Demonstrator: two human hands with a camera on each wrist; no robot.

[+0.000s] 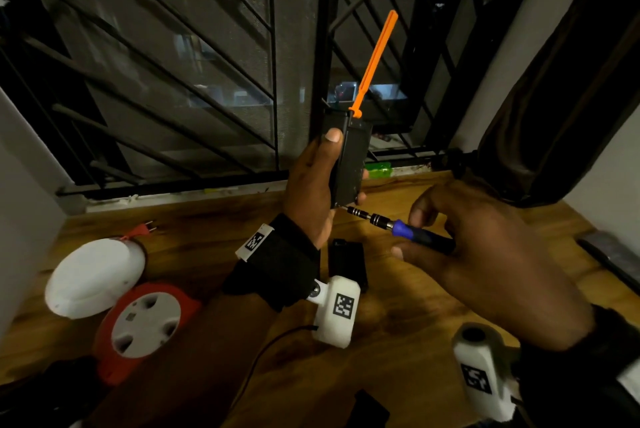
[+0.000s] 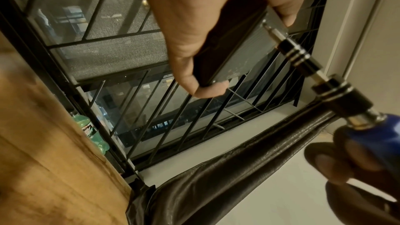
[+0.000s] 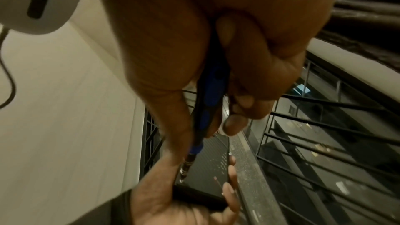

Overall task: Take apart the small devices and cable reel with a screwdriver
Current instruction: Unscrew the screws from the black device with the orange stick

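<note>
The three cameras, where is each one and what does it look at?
Head: looks down at the desk; both hands show, left hand, right hand.
Left wrist: looks along the left hand at the black device.
Right wrist: looks along the right hand at the screwdriver.
All share the device and screwdriver.

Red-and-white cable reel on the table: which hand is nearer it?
Left. The left hand holds the black device right of the cable reel; the right hand is farther right.

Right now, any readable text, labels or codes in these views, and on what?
No readable words or numbers.
Square black-and-white coded markers on the wrist cameras: patterns, no text.
Green bottle label: too blurred.
Black device in the left hand: pale print, too small.
</note>
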